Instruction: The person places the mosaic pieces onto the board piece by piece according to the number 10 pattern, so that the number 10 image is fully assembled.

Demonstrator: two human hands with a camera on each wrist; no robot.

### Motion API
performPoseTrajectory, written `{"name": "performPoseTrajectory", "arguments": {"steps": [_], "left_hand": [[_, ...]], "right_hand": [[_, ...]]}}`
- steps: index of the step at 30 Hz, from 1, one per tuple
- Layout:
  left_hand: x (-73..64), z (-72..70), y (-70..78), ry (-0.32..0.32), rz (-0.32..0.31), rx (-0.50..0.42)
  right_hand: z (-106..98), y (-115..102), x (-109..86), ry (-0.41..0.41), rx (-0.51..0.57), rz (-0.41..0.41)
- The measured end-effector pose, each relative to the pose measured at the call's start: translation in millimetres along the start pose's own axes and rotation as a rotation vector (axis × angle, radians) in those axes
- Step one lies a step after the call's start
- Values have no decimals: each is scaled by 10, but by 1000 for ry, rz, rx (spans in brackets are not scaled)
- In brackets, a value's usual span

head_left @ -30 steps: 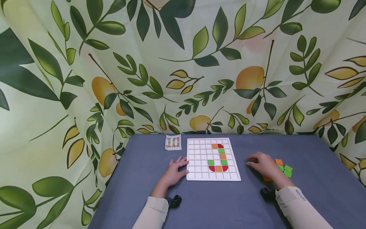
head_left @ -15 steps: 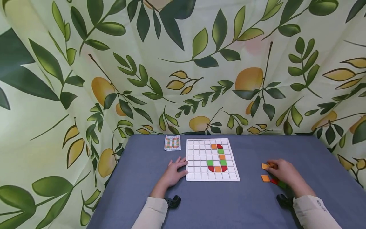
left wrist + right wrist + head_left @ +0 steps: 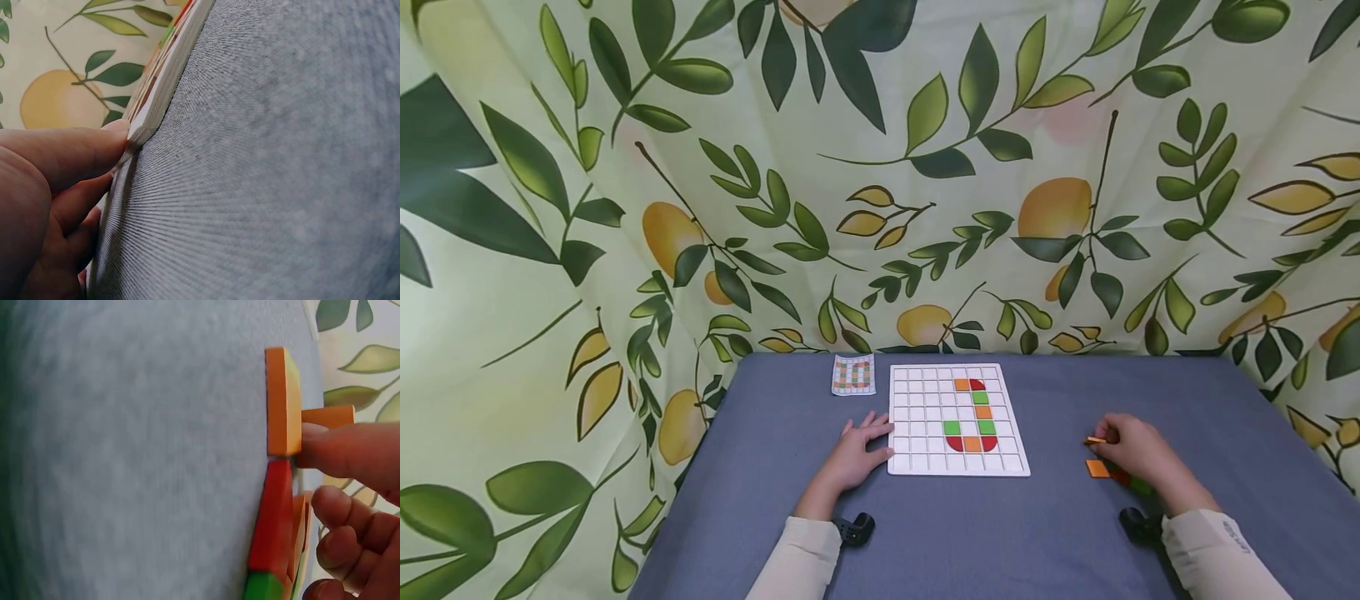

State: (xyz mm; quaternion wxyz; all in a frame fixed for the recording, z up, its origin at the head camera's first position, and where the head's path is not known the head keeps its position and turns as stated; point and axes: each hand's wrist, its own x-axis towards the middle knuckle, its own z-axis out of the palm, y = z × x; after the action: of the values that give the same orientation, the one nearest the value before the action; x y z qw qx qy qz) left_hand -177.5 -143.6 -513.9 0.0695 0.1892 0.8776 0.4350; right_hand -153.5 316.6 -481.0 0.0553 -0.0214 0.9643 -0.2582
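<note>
A white square-grid board [image 3: 917, 423] lies flat on the table, with orange, green and red tiles in some cells on its right half. Against the board's left edge rests my left hand [image 3: 850, 457], its fingers extended; in the left wrist view the thumb [image 3: 81, 153] touches the board's rim. To the right of the board, my right hand [image 3: 1138, 450] pinches a thin orange tile [image 3: 1095, 440], tilted edge-on to the head view. Below it lie another orange tile [image 3: 1097, 469], a red tile [image 3: 272, 515] and a green tile [image 3: 264, 587]. More tiles are partly hidden behind the right hand's fingers.
A small printed card [image 3: 853, 377] with a coloured grid pattern lies at the board's upper left. The blue-grey tablecloth [image 3: 970, 533] ends at a leaf-patterned curtain [image 3: 820, 275] behind. Both wrists carry black devices.
My right hand has drawn back rightward to the loose tiles, and now holds an orange tile there that has turned edge-on. The left hand and the board's tiles have stayed put.
</note>
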Motion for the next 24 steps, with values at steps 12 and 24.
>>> {"name": "performPoseTrajectory", "arguments": {"steps": [12, 24], "left_hand": [[-17, -25, 33, -10, -24, -1], [-11, -26, 31, -17, -21, 23]], "right_hand": [[190, -559, 288, 78, 41, -101], [640, -1474, 758, -1, 126, -207]]}}
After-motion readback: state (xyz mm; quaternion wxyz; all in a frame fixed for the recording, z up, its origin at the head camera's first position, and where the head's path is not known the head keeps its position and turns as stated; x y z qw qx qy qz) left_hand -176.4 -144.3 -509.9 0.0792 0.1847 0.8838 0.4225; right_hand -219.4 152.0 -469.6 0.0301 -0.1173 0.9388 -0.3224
